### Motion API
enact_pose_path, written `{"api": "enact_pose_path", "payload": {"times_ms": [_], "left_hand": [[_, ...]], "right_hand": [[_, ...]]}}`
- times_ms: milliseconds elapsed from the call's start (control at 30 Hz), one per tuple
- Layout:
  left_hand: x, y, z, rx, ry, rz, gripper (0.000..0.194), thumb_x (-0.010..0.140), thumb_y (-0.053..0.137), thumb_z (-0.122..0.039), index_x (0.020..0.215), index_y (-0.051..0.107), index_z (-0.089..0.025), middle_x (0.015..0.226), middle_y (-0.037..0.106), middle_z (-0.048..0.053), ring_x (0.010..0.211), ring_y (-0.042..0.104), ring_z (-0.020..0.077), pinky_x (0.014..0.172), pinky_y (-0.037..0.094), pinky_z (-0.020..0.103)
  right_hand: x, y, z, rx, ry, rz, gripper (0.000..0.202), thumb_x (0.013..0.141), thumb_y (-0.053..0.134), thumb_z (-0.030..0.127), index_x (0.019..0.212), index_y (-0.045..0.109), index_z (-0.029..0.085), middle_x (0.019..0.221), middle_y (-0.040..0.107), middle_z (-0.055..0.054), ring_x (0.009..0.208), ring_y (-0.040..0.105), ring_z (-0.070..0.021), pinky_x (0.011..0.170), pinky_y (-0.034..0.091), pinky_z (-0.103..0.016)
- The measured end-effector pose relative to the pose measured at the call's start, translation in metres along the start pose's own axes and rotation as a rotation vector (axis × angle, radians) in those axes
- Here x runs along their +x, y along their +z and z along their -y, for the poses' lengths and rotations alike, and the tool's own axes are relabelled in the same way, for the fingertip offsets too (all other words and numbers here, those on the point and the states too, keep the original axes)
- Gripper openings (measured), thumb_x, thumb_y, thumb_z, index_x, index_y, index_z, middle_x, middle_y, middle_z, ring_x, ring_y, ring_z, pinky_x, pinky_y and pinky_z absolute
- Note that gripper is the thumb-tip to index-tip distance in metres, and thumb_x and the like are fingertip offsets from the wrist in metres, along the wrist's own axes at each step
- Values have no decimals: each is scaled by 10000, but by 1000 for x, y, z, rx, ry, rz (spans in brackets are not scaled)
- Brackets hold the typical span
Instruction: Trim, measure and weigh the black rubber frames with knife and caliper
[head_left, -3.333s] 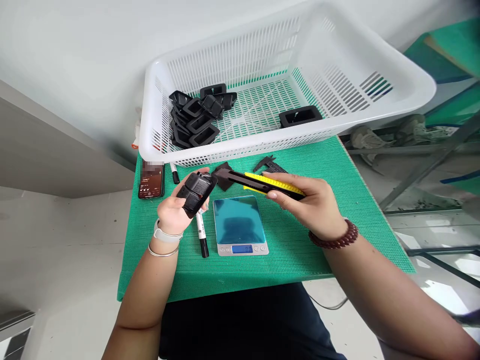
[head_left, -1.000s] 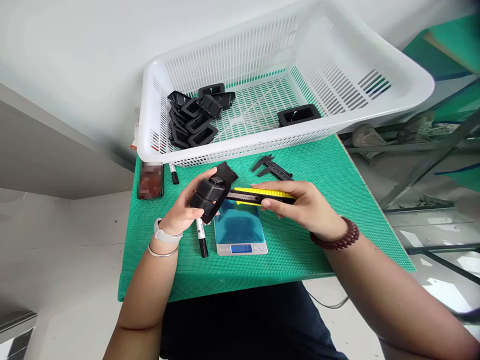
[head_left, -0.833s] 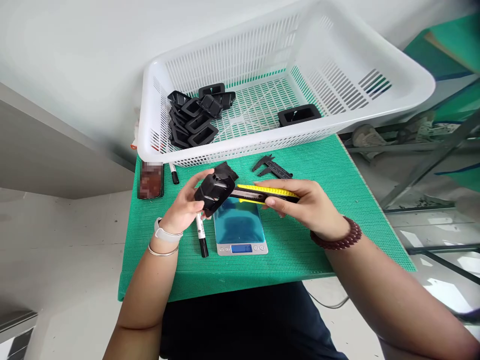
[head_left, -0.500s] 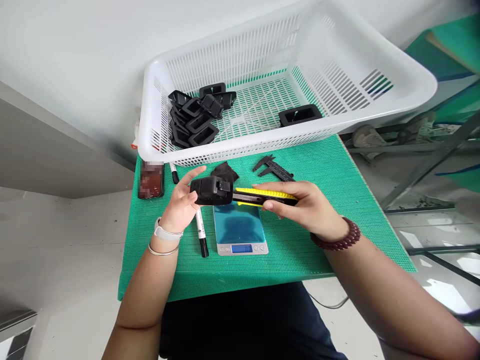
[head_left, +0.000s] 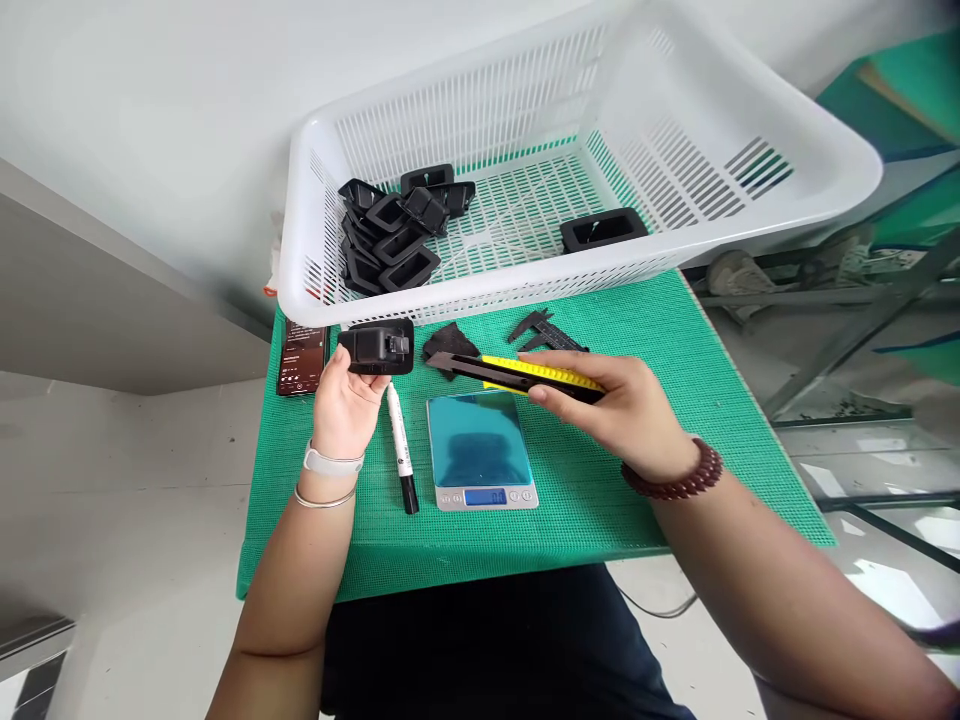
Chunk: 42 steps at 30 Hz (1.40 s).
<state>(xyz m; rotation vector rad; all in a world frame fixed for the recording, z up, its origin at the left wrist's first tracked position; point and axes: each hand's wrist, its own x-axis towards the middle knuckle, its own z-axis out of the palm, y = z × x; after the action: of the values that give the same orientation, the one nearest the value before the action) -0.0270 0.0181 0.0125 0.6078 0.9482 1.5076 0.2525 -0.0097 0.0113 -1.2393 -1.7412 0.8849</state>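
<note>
My left hand grips a black plastic housing with a flanged rim, holding it up over the table's left side. In my right hand is a yellow and black utility knife, its tip pointing left toward the housing, with a gap between the two. Below the knife lies a digital scale with a blue plate, its display showing what looks like 0.0. A dark scrap rests behind the knife's tip. Beside it on the right lies a black caliper.
A large white basket stands at the back, with several black plastic parts heaped on its left and another black part on its right. A marker and a phone lie on the green mat.
My left hand has moved left and up with the housing, away from the knife, and the knife's tip shows now. My right hand has barely moved.
</note>
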Motion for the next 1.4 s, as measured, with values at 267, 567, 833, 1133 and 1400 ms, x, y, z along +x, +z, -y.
{"api": "enact_pose_path", "payload": {"times_ms": [267, 567, 833, 1133, 1400], "left_hand": [[-1, 4, 3, 116, -98, 28, 327, 809, 669, -517, 910, 689, -206, 788, 749, 7, 614, 717, 129, 460, 537, 182], [0, 3, 4, 131, -63, 15, 320, 818, 652, -520, 860, 679, -204, 733, 720, 0, 579, 677, 114, 423, 490, 180], [-2, 4, 5, 130, -73, 28, 332, 804, 675, -511, 871, 664, -186, 723, 721, 3, 584, 689, 116, 432, 502, 174], [-1, 3, 6, 125, -44, 6, 282, 821, 667, -478, 854, 660, -198, 722, 703, -3, 586, 665, 101, 428, 482, 162], [-2, 4, 5, 127, -62, 16, 292, 819, 666, -484, 846, 675, -194, 730, 707, 11, 592, 666, 117, 427, 483, 178]], "right_hand": [[-1, 2, 3, -53, -155, 25, 285, 840, 708, 355, 1102, 748, 250, 1039, 777, -40, 827, 760, -218, 702, 623, -304], [-1, 2, 1, -125, -165, -67, 300, 856, 696, 355, 1141, 736, 269, 1069, 771, -35, 841, 758, -218, 735, 620, -314], [-1, 2, 5, -88, -183, -16, 285, 841, 706, 375, 1101, 749, 267, 1064, 770, -37, 820, 759, -220, 727, 627, -322], [-3, 1, 1, -128, -183, -93, 309, 857, 702, 353, 1151, 734, 264, 1063, 771, -46, 826, 759, -222, 685, 615, -311], [-3, 2, 2, -152, -168, -132, 312, 864, 694, 356, 1164, 727, 276, 1085, 766, -38, 878, 757, -231, 740, 622, -328]]}}
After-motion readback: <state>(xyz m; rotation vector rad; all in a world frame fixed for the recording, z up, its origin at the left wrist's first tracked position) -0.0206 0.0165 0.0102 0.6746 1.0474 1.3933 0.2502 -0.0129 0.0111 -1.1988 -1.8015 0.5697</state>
